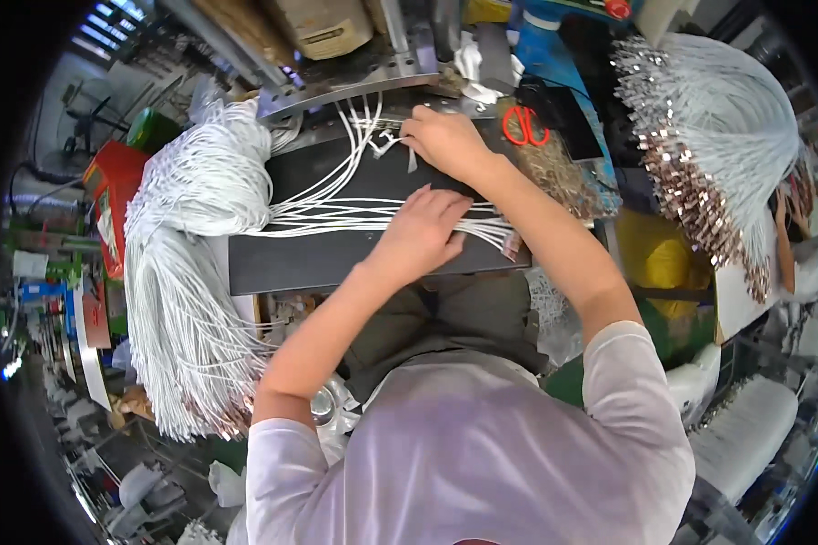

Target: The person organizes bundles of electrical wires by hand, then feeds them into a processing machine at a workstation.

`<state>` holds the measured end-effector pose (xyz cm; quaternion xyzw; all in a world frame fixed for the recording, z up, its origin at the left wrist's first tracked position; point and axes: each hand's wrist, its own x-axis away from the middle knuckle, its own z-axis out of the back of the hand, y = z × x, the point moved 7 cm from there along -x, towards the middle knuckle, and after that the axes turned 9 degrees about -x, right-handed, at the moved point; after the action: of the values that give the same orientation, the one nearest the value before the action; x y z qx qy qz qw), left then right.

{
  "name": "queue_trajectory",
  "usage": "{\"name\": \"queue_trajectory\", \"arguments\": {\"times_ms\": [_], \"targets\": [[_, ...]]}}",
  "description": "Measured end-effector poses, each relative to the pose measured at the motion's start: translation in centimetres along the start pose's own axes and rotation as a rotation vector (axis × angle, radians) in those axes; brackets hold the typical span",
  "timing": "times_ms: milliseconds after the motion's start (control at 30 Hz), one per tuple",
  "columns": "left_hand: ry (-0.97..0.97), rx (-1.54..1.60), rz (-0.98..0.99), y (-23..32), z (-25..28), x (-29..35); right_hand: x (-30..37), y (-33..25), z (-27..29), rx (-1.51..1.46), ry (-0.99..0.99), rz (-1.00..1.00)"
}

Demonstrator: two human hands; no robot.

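My left hand [420, 229] lies flat, palm down, on several white cords [327, 213] stretched across a black board [282, 259] on my lap. My right hand [445, 141] is further back, fingers pinched on the ends of white cords [373, 136] near a metal plate [354, 82]. The cords run left into a large white bundle [204, 182].
The white cord bundle hangs down at left with metal tips [218, 422] at its ends. Another big bundle with metal tips [700, 154] hangs at right. Red-handled scissors [524, 125] lie beyond my right hand. Another person [804, 245] is at far right.
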<state>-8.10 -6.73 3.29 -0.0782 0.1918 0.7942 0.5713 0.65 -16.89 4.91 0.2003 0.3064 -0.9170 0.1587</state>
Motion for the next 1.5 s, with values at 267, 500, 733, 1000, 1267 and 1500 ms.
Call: {"name": "queue_trajectory", "arguments": {"times_ms": [267,500,733,1000,1267,1500], "targets": [[-0.273,-0.490,0.318,-12.6,7.0,6.6,31.1,9.6,9.5,-1.124,0.238,-0.877],[-0.361,-0.360,0.276,-14.9,8.1,6.5,58.8,13.0,-2.7,0.245,0.136,-1.298],[-0.307,0.147,0.427,-12.7,6.0,4.5,29.4,1.6,5.9,-0.221,0.652,-0.579],[-0.071,0.331,0.496,-12.3,6.7,4.2,4.7,-6.7,2.5,0.038,-0.001,-0.040],[-0.079,0.086,0.424,-13.5,6.2,7.1,3.9,-1.4,2.7,0.260,-0.157,-0.137],[-0.060,-0.003,0.320,-14.6,4.2,5.1,6.1,-2.2,-3.3,0.098,-0.155,-0.113]]}}
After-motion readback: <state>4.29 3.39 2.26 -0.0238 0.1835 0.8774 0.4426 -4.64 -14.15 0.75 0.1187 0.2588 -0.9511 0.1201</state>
